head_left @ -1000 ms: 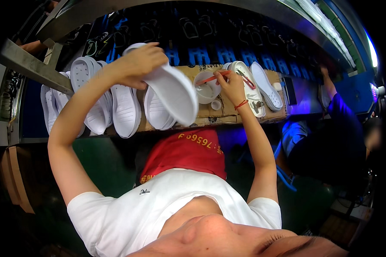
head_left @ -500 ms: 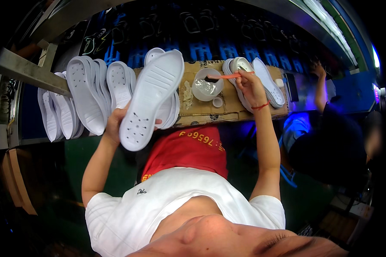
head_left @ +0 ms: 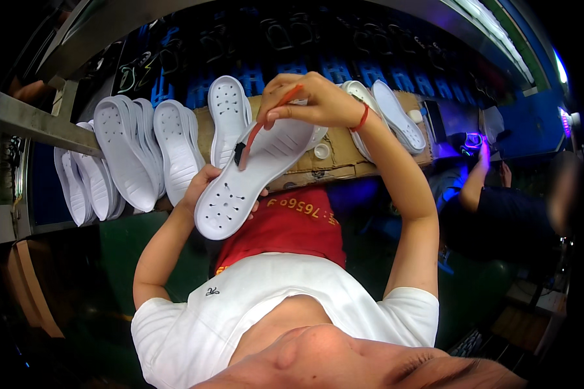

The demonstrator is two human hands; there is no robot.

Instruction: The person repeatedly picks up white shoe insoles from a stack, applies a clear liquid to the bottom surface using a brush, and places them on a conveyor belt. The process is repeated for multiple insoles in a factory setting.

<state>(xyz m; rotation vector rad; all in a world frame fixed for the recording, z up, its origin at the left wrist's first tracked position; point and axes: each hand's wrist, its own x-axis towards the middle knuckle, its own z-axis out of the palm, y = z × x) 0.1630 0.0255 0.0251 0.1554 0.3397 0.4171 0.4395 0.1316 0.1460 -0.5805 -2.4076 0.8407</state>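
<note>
My left hand (head_left: 200,188) grips a white shoe sole (head_left: 253,174) from below, holding it tilted over my lap with its inner side up. In my right hand (head_left: 308,98) is a thin orange-handled brush (head_left: 261,127) whose dark bristle end rests on the middle of the sole. A cardboard-covered ledge (head_left: 344,162) lies just beyond the sole. My red apron (head_left: 285,223) is beneath it.
Several more white soles (head_left: 133,152) lean in a row on the left of the ledge, and two others (head_left: 396,113) lie at its right. A small white cap (head_left: 322,151) sits on the cardboard. A grey metal bar (head_left: 39,123) crosses at left. Another person (head_left: 499,207) works at the right.
My left hand has brought the sole down and toward me. My right hand has moved left from the white cup on the ledge and set the brush on the sole.
</note>
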